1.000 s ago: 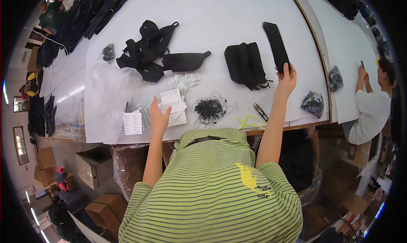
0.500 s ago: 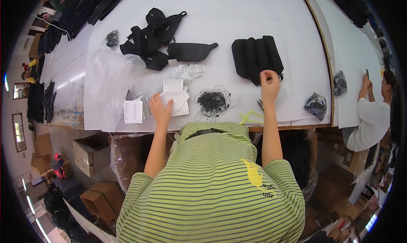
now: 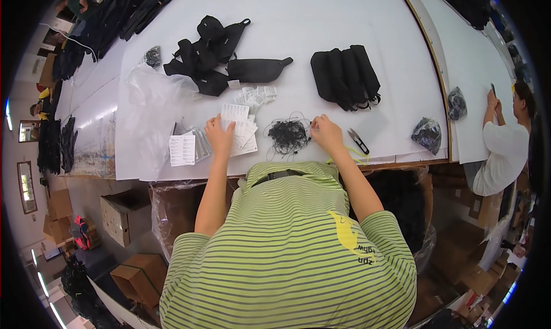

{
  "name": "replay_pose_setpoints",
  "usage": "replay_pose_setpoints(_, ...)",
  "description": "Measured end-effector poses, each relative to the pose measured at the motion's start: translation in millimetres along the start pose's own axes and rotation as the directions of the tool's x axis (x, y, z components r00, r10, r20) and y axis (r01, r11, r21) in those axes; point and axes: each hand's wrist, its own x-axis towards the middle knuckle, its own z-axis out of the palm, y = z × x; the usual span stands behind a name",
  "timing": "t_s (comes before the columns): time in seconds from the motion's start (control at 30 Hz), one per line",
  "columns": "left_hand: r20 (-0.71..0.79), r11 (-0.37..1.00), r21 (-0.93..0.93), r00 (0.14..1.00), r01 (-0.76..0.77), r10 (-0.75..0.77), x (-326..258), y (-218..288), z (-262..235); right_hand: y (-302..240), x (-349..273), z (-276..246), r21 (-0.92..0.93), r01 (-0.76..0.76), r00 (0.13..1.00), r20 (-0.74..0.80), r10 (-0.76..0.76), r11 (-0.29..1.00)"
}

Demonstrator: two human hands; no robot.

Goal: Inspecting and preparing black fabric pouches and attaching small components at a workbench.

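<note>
White table (image 3: 321,8) bears black bags (image 3: 344,76), tags (image 3: 238,125), cords (image 3: 287,135).

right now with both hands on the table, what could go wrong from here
The right hand is at the edge of a tangled pile of black strings; pulling one strand may drag out a clump. The small snips lie just beside that hand, so a sideways sweep could catch the blades or push them toward the table edge. The left hand rests on a loose fan of white tags, which could slide and scatter.
</note>
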Motion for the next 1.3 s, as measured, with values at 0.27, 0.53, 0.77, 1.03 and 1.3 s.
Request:
replay_pose_setpoints(0.27,0.129,0.777,-0.596,0.98,0.2,-0.153,1,18,-28,-7,3,-15,0.13,0.097,0.988,-0.133,-0.08,0.987)
replay_pose_setpoints(0.53,0.538,0.079,-0.837,0.84,0.542,-0.064,-21,98,-103,-61,-8,-110,0.998,-0.012,0.997,0.008,0.072,0.054)
replay_pose_setpoints(0.77,0.637,0.098,-0.753,0.682,0.651,0.359,-28,130,-125,-86,-11,-118,0.997,-0.006,0.999,0.002,0.045,0.079)
replay_pose_setpoints(1.03,0.649,0.118,-0.76,0.735,0.64,0.195,-27,137,-130,-7,17,-41,0.182,-0.087,0.987,-0.114,0.109,0.979)
replay_pose_setpoints(1.3,0.693,0.217,-0.72,0.696,0.659,0.187,-31,142,-123,8,21,-13,-0.106,0.102,0.994,0.035,-0.099,0.989)
